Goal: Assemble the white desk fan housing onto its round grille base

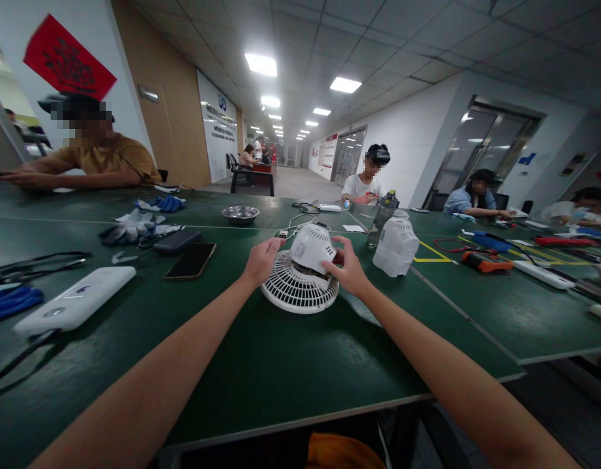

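A white fan (311, 251) lies in front of me, its round slotted grille (300, 293) face down on the green table. The rounded motor housing stands above the grille, with a gap showing at its lower edge. My right hand (349, 268) grips the housing's right side between thumb and fingers. On the left, my left hand (262, 262) is closed, its fingertips at a USB plug (283, 234) on a thin white cable. Right of the fan stands a separate white plastic fan base (397, 246) with vent slots.
Behind are a metal bowl (240, 214) and a water bottle (382, 218). To the left lie a phone (190, 261), a dark case (177, 240), gloves (134, 228) and a white power bank (78, 298). An orange multimeter (486, 262) lies right. Several people sit around the table.
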